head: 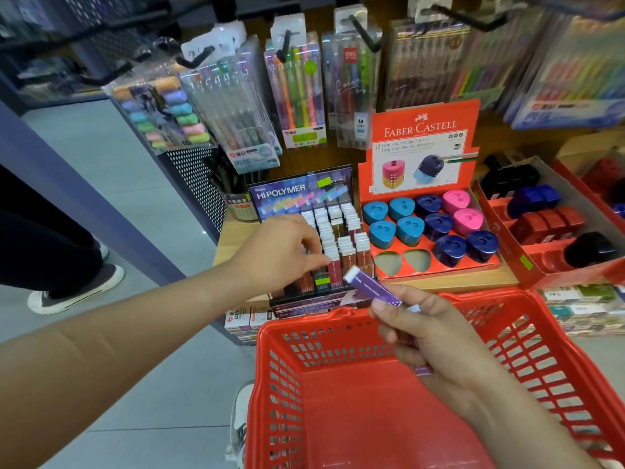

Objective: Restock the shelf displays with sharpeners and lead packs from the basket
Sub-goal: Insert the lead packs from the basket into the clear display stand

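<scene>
The red plastic basket (355, 418) sits below both hands, its floor bare beneath the right fingers. Beyond the right fingers, on the wooden shelf (231, 240), stands the red Faber-Castell sharpener display (422, 137). It holds teal, navy and pink sharpeners (411, 230) in rows, and its two slots (402, 262) nearest the right fingertips show bare card. To the left of that box is the Hi-Polymer lead display (297, 191), with rows of white-capped lead packs (329, 236) directly under and beside the left fingers.

The left hand (280, 252) reaches into this display. Its fingers (313, 240) are curled down onto the near rows and the thumb tip is against a red pack. Whether they pinch that pack cannot be told.

The right hand (429, 336) hovers over the basket's far rim. Its thumb and bent fingers pinch a purple lead pack (372, 286), whose white-capped end points up and away from the fingertips toward the front of the lead display.
</scene>
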`<action>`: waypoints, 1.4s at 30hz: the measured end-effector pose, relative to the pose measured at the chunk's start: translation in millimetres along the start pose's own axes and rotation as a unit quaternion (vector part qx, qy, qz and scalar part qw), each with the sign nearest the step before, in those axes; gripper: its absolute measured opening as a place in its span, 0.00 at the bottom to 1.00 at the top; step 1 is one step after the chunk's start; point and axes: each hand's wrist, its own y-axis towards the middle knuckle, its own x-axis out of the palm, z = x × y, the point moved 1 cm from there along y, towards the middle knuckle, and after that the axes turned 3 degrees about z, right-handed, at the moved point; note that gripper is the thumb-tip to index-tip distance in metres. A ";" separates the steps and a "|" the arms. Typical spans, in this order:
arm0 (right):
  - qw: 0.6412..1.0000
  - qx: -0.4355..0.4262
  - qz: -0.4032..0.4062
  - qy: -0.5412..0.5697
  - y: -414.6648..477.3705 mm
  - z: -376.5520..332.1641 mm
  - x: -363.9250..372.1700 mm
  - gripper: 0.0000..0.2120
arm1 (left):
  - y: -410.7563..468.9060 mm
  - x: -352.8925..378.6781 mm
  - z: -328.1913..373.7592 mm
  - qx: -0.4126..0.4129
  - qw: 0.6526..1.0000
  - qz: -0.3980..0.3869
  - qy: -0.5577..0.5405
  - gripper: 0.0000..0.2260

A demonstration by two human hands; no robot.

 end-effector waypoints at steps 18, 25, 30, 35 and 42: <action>0.987 0.068 0.043 0.137 13.4 -6.9 4.3 0.29 | 14.2 -83.5 -41.8 -0.156 0.968 0.050 -0.189 0.04; 0.982 0.071 -0.015 0.173 7.7 -1.9 1.3 0.35 | 10.1 -62.9 -49.4 -0.118 0.991 0.041 -0.044 0.05; 0.980 0.088 -0.040 0.176 2.4 -1.3 3.2 0.31 | 13.1 -58.0 -53.3 -0.130 0.989 0.053 -0.052 0.06; 0.981 0.109 -0.033 0.160 1.0 -0.1 1.6 0.19 | 12.7 -57.8 -54.8 -0.132 0.986 0.050 -0.087 0.06; 0.984 0.105 -0.001 0.146 5.8 4.8 -0.8 0.21 | 14.3 -51.5 -50.2 -0.120 0.986 0.058 -0.100 0.07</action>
